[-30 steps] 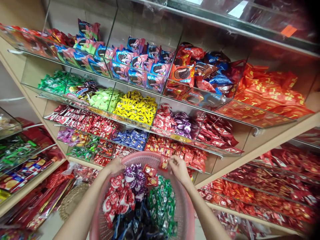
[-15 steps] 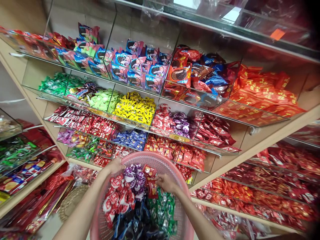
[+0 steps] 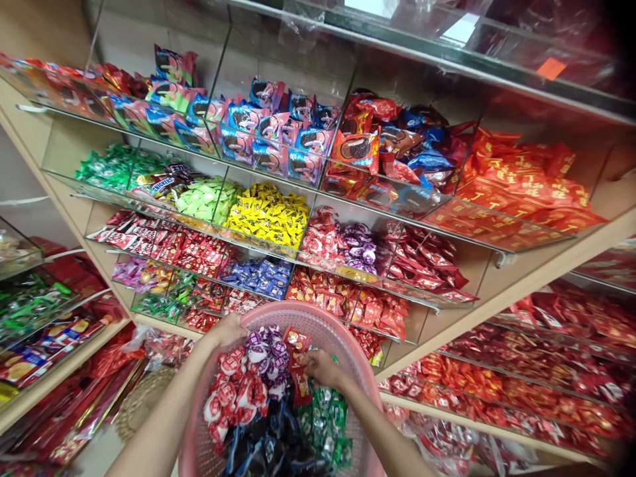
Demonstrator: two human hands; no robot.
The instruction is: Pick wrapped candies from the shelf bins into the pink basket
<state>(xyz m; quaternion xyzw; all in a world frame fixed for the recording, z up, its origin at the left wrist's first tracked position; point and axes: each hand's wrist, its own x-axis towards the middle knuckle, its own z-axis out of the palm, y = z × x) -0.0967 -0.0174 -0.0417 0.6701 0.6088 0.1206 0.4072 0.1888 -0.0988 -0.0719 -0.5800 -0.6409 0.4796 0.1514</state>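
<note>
A pink plastic basket [image 3: 368,361] holds sorted piles of wrapped candy. My left hand [image 3: 229,331] is closed on its upper left rim. Inside it, my right hand [image 3: 320,368] has its fingers bent together at the red packets [image 3: 298,339]; whether one is pinched between them cannot be made out. Purple-and-white candies [image 3: 268,354] lie left of the red packets, with red-and-white candies [image 3: 236,391] farther left. Dark blue-black packets [image 3: 273,437] fill the near part, and green candies [image 3: 328,421] lie below my right hand.
Behind the basket rises a tiered wooden shelf with clear bins of blue cookie packs [image 3: 268,132], yellow candies [image 3: 271,215] and orange-red packets [image 3: 531,172]. More candy racks stand left and right. A woven basket [image 3: 142,401] is low at the left.
My right hand has shifted slightly left over the red packets, and the packets beneath it have moved a little. My left hand remains on the rim.
</note>
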